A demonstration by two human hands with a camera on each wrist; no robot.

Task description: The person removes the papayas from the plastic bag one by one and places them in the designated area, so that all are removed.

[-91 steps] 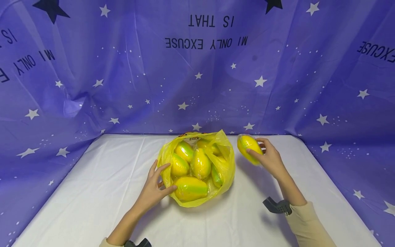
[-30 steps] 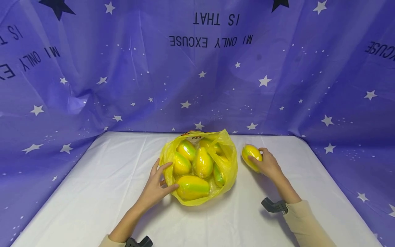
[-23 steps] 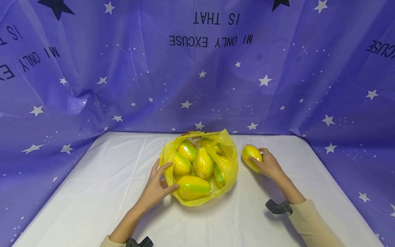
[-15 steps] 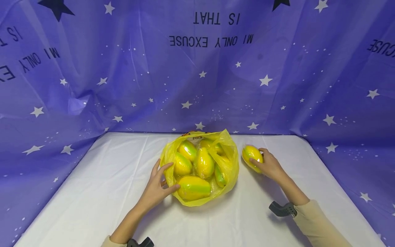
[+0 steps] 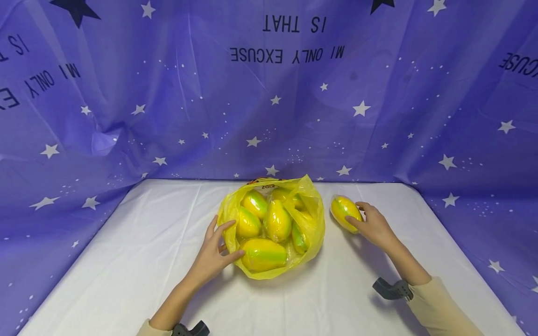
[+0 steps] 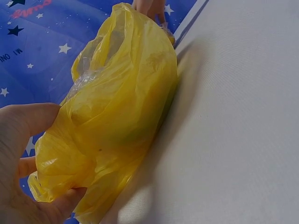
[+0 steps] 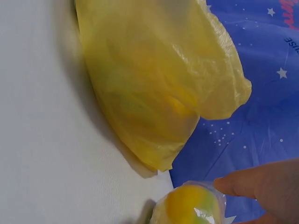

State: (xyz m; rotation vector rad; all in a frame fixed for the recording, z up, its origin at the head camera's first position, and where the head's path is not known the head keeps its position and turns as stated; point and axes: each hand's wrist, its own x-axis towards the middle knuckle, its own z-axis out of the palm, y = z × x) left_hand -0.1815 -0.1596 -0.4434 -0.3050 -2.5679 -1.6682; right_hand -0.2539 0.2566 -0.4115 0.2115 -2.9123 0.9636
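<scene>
A yellow plastic bag (image 5: 316,233) stands with its mouth spread on the white table, holding several yellow-green mangoes (image 5: 264,255) in clear wrap. My left hand (image 5: 210,256) grips the bag's left rim, thumb and fingertips at the edge; the left wrist view has its fingers on the crumpled yellow plastic (image 6: 93,140). Right of the bag, one wrapped mango (image 5: 344,212) lies on the table. My right hand (image 5: 376,226) is at that mango's right end, fingers loosely spread. In the right wrist view a fingertip touches the clear wrap of the mango (image 7: 189,205).
White cloth covers the table (image 5: 126,270). A purple curtain (image 5: 210,116) with stars and lettering rises behind it and along both sides. Dark wrist mounts (image 5: 392,289) sit on both forearms.
The right hand has lowered the wrapped mango to the table, then slid back to the right, loosening its hold. The left hand and the bag have hardly moved.
</scene>
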